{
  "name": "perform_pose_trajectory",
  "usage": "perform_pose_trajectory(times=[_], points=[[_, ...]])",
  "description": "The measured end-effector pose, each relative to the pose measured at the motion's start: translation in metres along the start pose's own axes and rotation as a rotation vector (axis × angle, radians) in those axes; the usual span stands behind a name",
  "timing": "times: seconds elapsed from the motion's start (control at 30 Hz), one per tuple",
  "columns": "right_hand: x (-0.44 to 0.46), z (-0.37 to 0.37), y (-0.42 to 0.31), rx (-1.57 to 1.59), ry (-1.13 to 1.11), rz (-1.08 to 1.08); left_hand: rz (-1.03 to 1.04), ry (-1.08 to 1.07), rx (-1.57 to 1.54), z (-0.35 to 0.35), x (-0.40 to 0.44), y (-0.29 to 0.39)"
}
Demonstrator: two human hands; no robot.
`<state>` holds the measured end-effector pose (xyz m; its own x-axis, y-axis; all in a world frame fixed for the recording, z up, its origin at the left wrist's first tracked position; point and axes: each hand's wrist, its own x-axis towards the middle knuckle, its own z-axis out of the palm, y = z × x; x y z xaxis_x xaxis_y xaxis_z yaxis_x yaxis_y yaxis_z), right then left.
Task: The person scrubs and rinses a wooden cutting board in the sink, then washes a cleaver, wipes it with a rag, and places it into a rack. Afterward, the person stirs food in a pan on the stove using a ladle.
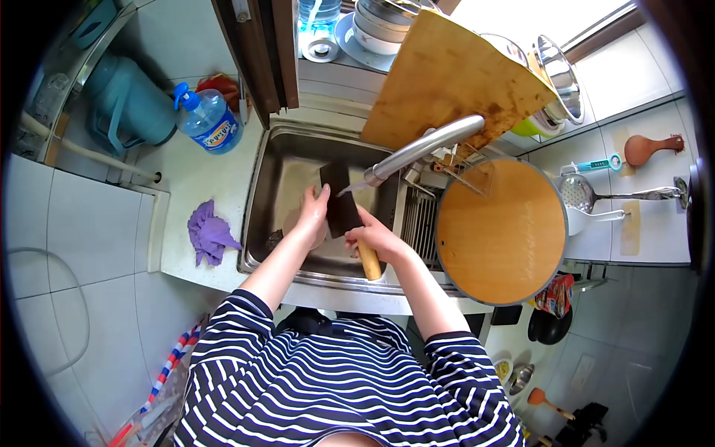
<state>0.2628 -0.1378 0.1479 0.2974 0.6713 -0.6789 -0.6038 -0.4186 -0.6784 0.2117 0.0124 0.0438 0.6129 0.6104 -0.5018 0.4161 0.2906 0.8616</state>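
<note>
A cleaver with a dark, broad blade [339, 195] and a light wooden handle [369, 261] is held over the sink [380, 153]. My right hand [378, 237] is closed around it where handle and blade meet. Beside the blade's left edge is my left hand [316, 210], fingers stretched out and wet; whether they touch the blade I cannot tell. The curved metal faucet [424, 149] reaches over the sink, with water falling by the blade. A pale round dish, partly hidden under my left hand, lies in the sink.
Left of the sink are a purple cloth [212, 232], a blue pump bottle [212, 123] and a teal jug [130, 104]. A rectangular cutting board [454, 78] leans behind the faucet. A round board [503, 238] stands at the right, near utensils hanging on the tiled wall.
</note>
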Motion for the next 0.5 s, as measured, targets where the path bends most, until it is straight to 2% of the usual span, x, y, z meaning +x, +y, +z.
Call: perform_pose_trajectory(times=[0.03,0.1,0.13,0.23,0.27,0.37,0.5], points=[[0.004,0.001,0.004,-0.231,0.070,-0.081,0.075,0.083,-0.126,0.012,-0.013,0.009],[0.006,0.009,0.011,-0.715,0.305,-0.282,0.060,-0.249,-0.195,0.008,-0.034,0.040],[0.005,0.015,0.014,-0.955,0.424,-0.380,-0.046,-0.149,-0.265,0.017,-0.022,0.018],[-0.004,0.027,0.014,-1.094,0.403,-0.403,-0.129,-0.088,-0.480,0.014,-0.011,-0.003],[0.001,0.021,0.026,-1.120,0.403,-0.491,-0.156,-0.062,-0.603,0.014,0.004,-0.017],[-0.008,0.019,0.029,-0.894,0.626,-0.509,-0.139,-0.155,-0.898,0.009,0.007,-0.026],[-0.014,0.006,0.027,-0.690,0.426,0.100,-0.270,-0.128,-1.018,0.009,-0.011,-0.009]])
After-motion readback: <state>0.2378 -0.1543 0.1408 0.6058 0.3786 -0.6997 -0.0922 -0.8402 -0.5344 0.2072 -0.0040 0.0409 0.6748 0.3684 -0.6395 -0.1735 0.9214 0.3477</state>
